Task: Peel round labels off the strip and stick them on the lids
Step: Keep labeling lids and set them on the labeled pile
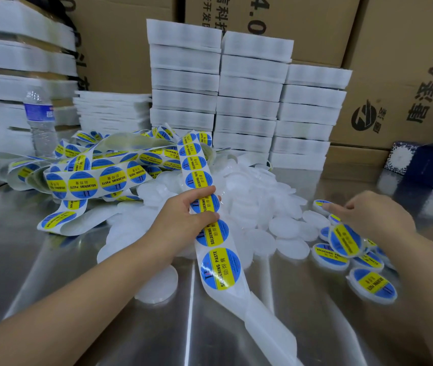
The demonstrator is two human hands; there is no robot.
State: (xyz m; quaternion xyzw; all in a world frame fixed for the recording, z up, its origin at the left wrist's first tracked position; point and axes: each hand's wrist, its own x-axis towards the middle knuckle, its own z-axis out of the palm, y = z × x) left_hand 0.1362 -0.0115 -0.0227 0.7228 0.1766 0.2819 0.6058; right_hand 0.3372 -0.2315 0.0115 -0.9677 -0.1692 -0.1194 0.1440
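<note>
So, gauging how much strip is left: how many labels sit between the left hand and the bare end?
2: the upper label just below the left hand, the lower label at the bare end of the strip. A third label lies partly under the fingers.

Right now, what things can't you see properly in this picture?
Head view: the right hand hides its own palm, so whether it holds a labelled lid is unclear.
Head view: the water bottle label is too blurred to read.
Head view: the cardboard boxes have print cut off by the top edge.
Head view: the left hand covers part of the label strip it grips.
</note>
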